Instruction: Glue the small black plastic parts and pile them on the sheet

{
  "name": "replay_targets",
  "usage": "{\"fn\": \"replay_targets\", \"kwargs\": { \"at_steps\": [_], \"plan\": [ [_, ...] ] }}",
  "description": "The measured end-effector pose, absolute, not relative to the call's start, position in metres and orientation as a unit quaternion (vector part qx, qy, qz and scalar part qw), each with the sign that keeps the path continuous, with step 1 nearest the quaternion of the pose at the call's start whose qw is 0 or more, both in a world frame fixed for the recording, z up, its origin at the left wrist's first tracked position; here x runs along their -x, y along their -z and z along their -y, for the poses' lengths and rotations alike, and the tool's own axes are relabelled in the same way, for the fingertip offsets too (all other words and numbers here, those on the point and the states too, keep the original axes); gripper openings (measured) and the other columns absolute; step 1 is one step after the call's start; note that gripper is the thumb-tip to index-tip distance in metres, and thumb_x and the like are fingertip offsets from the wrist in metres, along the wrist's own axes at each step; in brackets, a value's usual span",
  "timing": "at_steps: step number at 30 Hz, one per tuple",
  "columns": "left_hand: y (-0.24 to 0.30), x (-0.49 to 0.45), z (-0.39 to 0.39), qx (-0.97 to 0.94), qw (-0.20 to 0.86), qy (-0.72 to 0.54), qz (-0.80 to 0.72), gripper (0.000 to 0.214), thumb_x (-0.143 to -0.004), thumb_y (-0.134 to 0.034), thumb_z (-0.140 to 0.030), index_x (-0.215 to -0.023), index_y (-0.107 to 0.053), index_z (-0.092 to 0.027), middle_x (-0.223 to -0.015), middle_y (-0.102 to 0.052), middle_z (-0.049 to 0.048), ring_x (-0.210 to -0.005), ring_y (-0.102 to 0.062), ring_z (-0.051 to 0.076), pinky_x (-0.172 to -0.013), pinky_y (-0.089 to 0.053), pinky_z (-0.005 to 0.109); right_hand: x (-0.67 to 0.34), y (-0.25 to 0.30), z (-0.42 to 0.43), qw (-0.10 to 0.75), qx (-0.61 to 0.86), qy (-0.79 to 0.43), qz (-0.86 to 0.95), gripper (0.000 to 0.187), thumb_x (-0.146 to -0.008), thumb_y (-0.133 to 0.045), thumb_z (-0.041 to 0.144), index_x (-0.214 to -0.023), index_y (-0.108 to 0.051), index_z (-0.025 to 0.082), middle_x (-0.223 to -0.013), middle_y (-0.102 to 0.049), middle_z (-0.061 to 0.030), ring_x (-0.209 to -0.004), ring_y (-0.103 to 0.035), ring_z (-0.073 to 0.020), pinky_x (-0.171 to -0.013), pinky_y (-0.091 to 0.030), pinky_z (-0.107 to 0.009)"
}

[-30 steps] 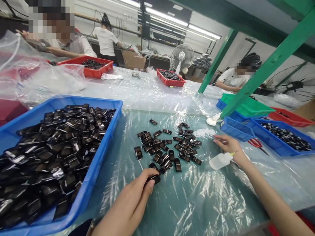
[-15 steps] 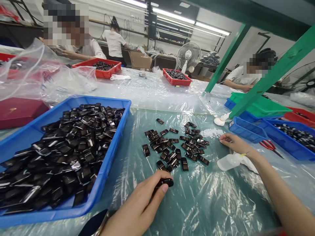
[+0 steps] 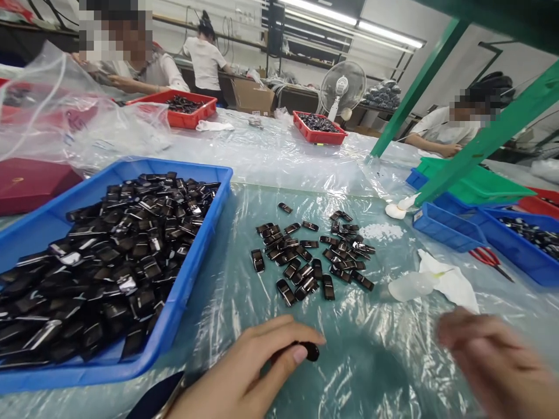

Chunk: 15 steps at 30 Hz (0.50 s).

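Note:
My left hand (image 3: 255, 366) pinches a small glossy black plastic piece (image 3: 311, 351) between thumb and fingers, low over the plastic-covered table. Most of that piece is hidden by the fingers. At lower right my right hand (image 3: 493, 358) is blurred by motion, so its fingers and anything in them cannot be made out. Beyond both hands lies a loose group of similar black pieces (image 3: 328, 286). Small white bits (image 3: 381, 232) are spread to the right of that group. Nearest my right hand are a translucent bottle (image 3: 410, 286) with a thin tip and a white cloth (image 3: 456, 286).
A blue tray (image 3: 192, 279) heaped with black pieces stands at left. Red-handled pliers (image 3: 489, 259), a small blue bin (image 3: 449, 226) and a green post (image 3: 484, 137) are at right. Red trays (image 3: 321, 135) stand farther back. Other people work across the table.
My right hand has drawn back from the white bits toward me, uncovering the cloth. My left hand, still pinching the black piece, has shifted slightly right and down. The view has tilted a little.

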<state>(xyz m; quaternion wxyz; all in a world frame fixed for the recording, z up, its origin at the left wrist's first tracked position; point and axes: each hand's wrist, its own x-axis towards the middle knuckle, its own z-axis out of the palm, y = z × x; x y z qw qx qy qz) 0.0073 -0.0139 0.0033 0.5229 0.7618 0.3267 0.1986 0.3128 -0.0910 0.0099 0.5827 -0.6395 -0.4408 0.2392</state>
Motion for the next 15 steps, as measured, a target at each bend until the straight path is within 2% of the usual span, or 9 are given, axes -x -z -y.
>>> {"fn": "replay_targets", "kwargs": {
  "at_steps": [1, 3, 5, 9, 15],
  "plan": [
    [-0.003, -0.007, 0.014, -0.759, 0.529, -0.188, -0.332, 0.026, -0.103, -0.042, -0.032, -0.122, -0.055, -0.042, -0.123, -0.062, -0.0051, -0.116, -0.057, 0.019, -0.095, -0.046, 0.029, -0.287, -0.005, 0.090, 0.563, 0.588, -0.348, 0.465, 0.020, -0.070, -0.078, 0.045, -0.061, -0.072, 0.029, -0.058, -0.064, -0.0039, -0.057, -0.065, -0.0201, -0.053, -0.054, -0.031],
    [-0.004, -0.006, 0.013, -0.747, 0.547, -0.160, -0.343, 0.023, -0.104, -0.039, -0.036, -0.122, -0.053, -0.039, -0.119, -0.062, -0.0031, -0.112, -0.058, 0.020, -0.094, -0.046, 0.032, -0.243, 0.004, 0.084, 0.536, 0.513, -0.493, 0.455, 0.006, -0.077, -0.077, 0.034, -0.072, -0.076, 0.031, -0.068, -0.069, -0.0028, -0.059, -0.066, -0.0175, -0.055, -0.055, -0.030],
    [-0.006, -0.006, 0.012, -0.732, 0.572, -0.136, -0.344, 0.023, -0.104, -0.035, -0.041, -0.116, -0.053, -0.034, -0.108, -0.062, -0.0009, -0.103, -0.059, 0.020, -0.090, -0.047, 0.033, -0.213, 0.011, 0.079, 0.537, 0.450, -0.583, 0.412, 0.002, -0.078, -0.076, 0.033, -0.077, -0.076, 0.032, -0.072, -0.068, 0.0001, -0.064, -0.067, -0.0152, -0.060, -0.054, -0.029],
    [-0.010, -0.006, 0.011, -0.706, 0.617, -0.124, -0.323, 0.028, -0.104, -0.033, -0.046, -0.106, -0.054, -0.028, -0.094, -0.058, -0.0006, -0.091, -0.058, 0.018, -0.085, -0.047, 0.032, -0.192, 0.019, 0.078, 0.551, 0.408, -0.644, 0.339, 0.005, -0.083, -0.073, 0.030, -0.079, -0.074, 0.029, -0.075, -0.064, 0.0033, -0.065, -0.063, -0.0096, -0.064, -0.051, -0.024],
    [-0.012, -0.008, 0.012, -0.692, 0.639, -0.145, -0.302, 0.026, -0.105, -0.034, -0.042, -0.103, -0.054, -0.027, -0.094, -0.060, -0.0012, -0.091, -0.057, 0.017, -0.085, -0.044, 0.030, -0.191, 0.019, 0.080, 0.554, 0.392, -0.665, 0.313, 0.008, -0.079, -0.077, 0.031, -0.077, -0.074, 0.024, -0.071, -0.060, 0.0035, -0.060, -0.059, -0.0084, -0.061, -0.047, -0.023]
  ]
}}
